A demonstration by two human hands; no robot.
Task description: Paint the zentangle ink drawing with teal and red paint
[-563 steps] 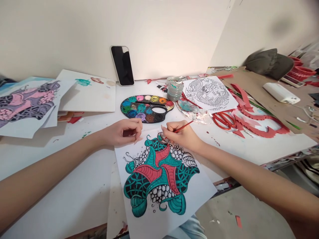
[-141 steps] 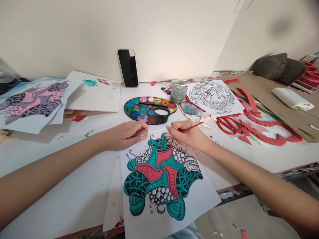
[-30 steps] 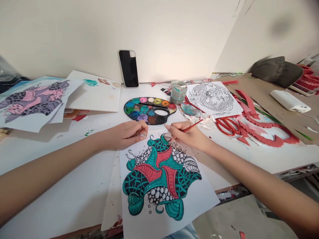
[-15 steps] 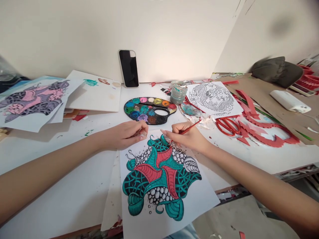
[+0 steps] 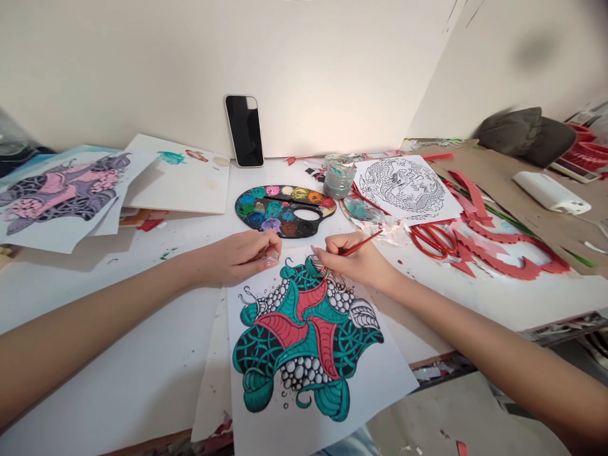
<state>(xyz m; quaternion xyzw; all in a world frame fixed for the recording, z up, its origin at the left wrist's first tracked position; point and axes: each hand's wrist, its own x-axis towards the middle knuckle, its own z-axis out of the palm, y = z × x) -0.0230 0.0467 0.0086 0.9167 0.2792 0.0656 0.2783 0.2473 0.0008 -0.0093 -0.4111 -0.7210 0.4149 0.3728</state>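
A sheet with a teal, red and black patterned drawing (image 5: 304, 335) lies in front of me on the white table (image 5: 118, 354). My right hand (image 5: 351, 259) is closed on a thin red paintbrush (image 5: 361, 242), its tip at the drawing's top edge. My left hand (image 5: 240, 256) rests curled, fingers closed, on the sheet's upper left corner, pinning it down. A black paint palette (image 5: 284, 210) with many coloured wells sits just beyond both hands.
A jar of cloudy water (image 5: 338, 176), a dragon line drawing (image 5: 403, 185), red scissors (image 5: 430, 237) and red paper cut-outs (image 5: 494, 234) lie to the right. A phone (image 5: 244, 130) leans on the wall. Painted sheets (image 5: 61, 193) are stacked at left.
The right hand has shifted slightly over the top of the drawing with the brush. The left hand has stayed on the sheet's corner.
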